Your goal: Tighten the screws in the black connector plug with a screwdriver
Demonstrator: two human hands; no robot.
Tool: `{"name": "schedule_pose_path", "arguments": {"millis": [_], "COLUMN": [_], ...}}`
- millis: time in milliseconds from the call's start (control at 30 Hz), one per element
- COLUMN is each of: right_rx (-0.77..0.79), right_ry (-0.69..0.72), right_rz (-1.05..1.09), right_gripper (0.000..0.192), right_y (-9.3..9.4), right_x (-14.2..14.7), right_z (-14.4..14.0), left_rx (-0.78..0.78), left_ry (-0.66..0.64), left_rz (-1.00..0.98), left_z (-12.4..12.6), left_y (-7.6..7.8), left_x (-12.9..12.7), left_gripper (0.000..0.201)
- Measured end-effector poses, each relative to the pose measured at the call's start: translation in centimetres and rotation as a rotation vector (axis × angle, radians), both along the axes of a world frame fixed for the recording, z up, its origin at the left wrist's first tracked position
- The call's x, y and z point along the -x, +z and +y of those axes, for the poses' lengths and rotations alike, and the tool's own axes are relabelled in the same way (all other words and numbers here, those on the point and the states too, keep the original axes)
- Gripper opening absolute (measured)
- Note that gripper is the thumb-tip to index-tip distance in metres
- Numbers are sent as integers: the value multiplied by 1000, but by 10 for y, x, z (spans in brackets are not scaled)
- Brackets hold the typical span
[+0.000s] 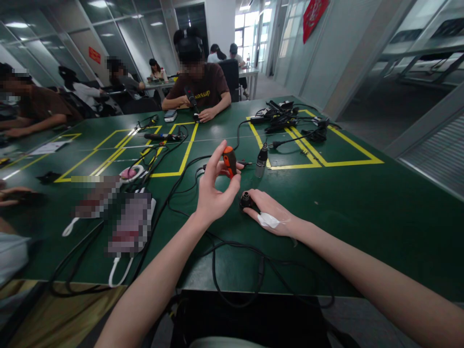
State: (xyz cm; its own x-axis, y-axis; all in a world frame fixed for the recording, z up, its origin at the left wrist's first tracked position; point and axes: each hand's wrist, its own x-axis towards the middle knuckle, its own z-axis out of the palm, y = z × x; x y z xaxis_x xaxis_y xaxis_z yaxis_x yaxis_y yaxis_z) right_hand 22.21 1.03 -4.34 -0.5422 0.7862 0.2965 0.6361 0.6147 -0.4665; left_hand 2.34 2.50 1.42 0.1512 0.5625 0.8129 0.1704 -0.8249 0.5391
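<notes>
My left hand (213, 191) is raised above the green table (362, 212) and grips an orange-and-black screwdriver handle (229, 162) between thumb and fingers. My right hand (270, 212) rests flat on the table with a white plaster on its back, its fingers holding a small black round part (246, 199). A silver-and-black microphone body (261, 161) stands just beyond the screwdriver, apart from both hands. Black cables (232, 246) loop under and around my forearms.
Yellow tape lines (319, 163) mark boxes on the table. A heap of black cables and devices (282, 118) lies at the far right. Blurred items and white straps (126, 227) sit at the left. A person opposite (201, 84) works with a tool; others sit at left.
</notes>
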Motion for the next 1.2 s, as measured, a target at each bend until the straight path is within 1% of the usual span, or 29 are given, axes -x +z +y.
{"name": "schedule_pose_path", "arguments": {"millis": [100, 200, 267, 367, 467, 533, 667, 733, 867, 1033, 1200], "right_rx": [2, 5, 3, -4, -3, 5, 15, 14, 24, 5, -18], "right_ry": [-13, -5, -4, -5, -4, -6, -14, -16, -14, 1, -3], "right_rz": [-14, -37, -37, -23, -14, -15, -23, -21, -23, -20, -8], "right_gripper": [25, 25, 24, 23, 24, 23, 21, 21, 22, 21, 22], "right_y": [0, 0, 1, 3, 3, 3, 4, 4, 5, 3, 0], "right_x": [1, 1, 1, 0, 1, 1, 1, 2, 2, 1, 1], "right_z": [0, 0, 0, -1, -1, -1, -1, -1, -2, -1, 0], "left_rx": [-25, -16, 0, 22, 48, 40, -15, -32, -22, 38, 25], "left_ry": [70, 104, 84, 21, -17, -6, 50, 64, 91, 23, -37], "left_rz": [0, -29, -40, -50, -34, -22, -8, 0, 8, 16, -1], "left_z": [2, 3, 2, -2, -5, -5, 0, 1, -1, -3, -1], "left_y": [0, -1, -1, 1, 3, 3, 1, 1, 3, 1, -1], "left_x": [0, -1, -1, -2, -3, -2, -1, 0, 0, -1, 0], "left_gripper": [72, 72, 72, 75, 69, 67, 74, 73, 71, 75, 77]}}
